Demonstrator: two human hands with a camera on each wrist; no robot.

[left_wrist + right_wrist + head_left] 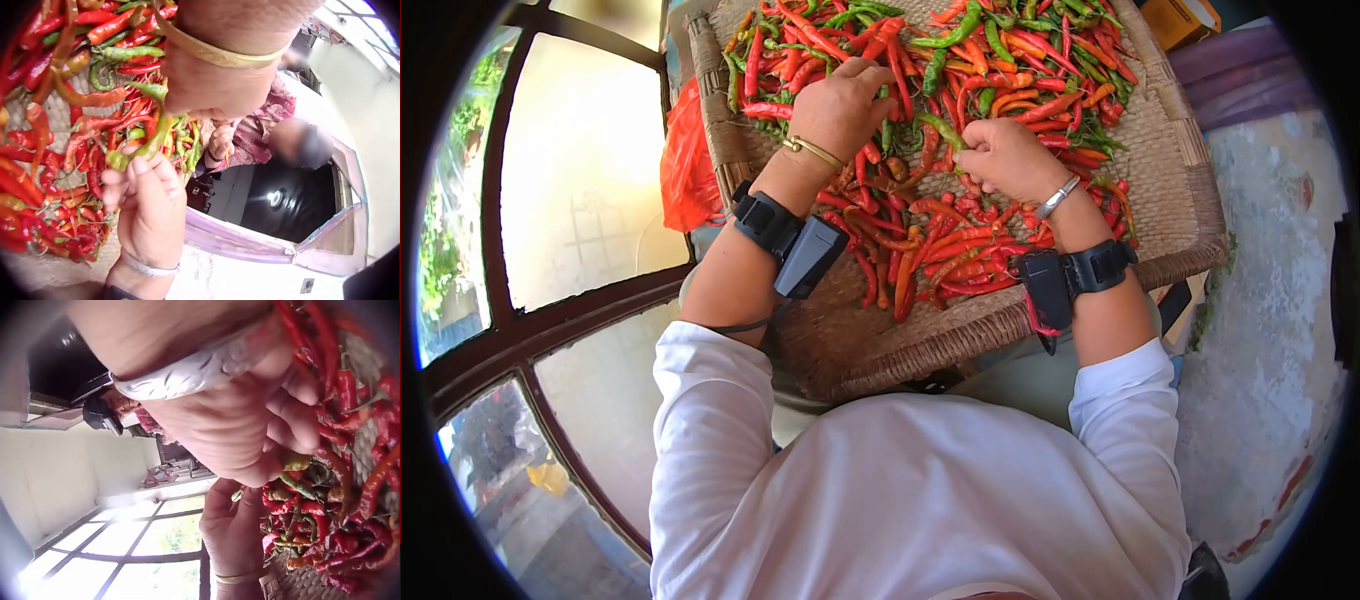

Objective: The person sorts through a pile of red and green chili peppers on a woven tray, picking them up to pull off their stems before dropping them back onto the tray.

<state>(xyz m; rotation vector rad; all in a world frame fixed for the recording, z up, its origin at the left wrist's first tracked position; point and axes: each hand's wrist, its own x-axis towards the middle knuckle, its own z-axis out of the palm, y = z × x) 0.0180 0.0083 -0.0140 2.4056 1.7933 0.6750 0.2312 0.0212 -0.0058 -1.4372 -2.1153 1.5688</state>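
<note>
My right hand (1012, 160) pinches a curved yellow-green chili pepper (940, 130) between thumb and fingers, above the pile. In the left wrist view, this chili pepper (153, 140) arcs from the right fingertips up beside my left wrist. My left hand (840, 105) is bent over the red and green peppers, close to the chili's far end. The right wrist view shows the left thumb and forefinger (215, 500) close together with a bit of green between them, their tips partly hidden behind the right hand; I cannot tell whether they grip it.
Red, orange and green chili peppers (970, 250) cover much of a woven tray (880, 370) with a thick rim. A red plastic bag (687, 165) hangs at its left, next to framed windows (580, 180). Another person (262, 125) sits across from me.
</note>
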